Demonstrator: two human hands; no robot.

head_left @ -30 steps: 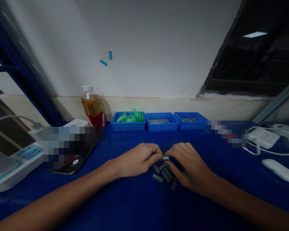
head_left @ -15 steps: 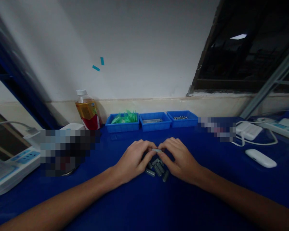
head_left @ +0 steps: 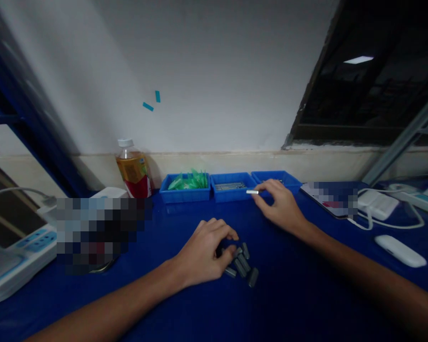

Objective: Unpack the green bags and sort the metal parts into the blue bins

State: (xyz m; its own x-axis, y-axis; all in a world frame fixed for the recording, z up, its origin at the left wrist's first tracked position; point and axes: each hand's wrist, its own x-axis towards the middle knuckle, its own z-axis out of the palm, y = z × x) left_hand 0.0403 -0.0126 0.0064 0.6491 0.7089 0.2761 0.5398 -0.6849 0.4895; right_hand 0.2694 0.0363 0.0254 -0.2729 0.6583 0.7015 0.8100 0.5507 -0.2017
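Observation:
My right hand (head_left: 276, 204) pinches a small, shiny metal bar (head_left: 252, 192) by its right end, in front of the middle and right blue trays. My left hand (head_left: 210, 249) rests lower on the blue table, with thumb and forefinger curved and apart. Nothing shows between them. Just beside those fingers lies a loose pile of short grey metal bars (head_left: 242, 265), partly covered by the thumb. Metal rods (head_left: 230, 185) lie in the middle tray (head_left: 234, 194). The right tray (head_left: 288, 180) is partly hidden behind my right hand, and its small metal parts barely show.
The left tray (head_left: 185, 195) holds green plastic pieces (head_left: 190, 180). Left of it stands a drink bottle (head_left: 133, 173). A power strip (head_left: 32, 244) is at far left. White cables, a charger (head_left: 378, 204) and a white oblong case (head_left: 400, 251) lie at right.
My right hand has moved up and right from the pile to the trays with the metal bar. My left hand has let go of that bar and stays by the pile. The view shifted slightly.

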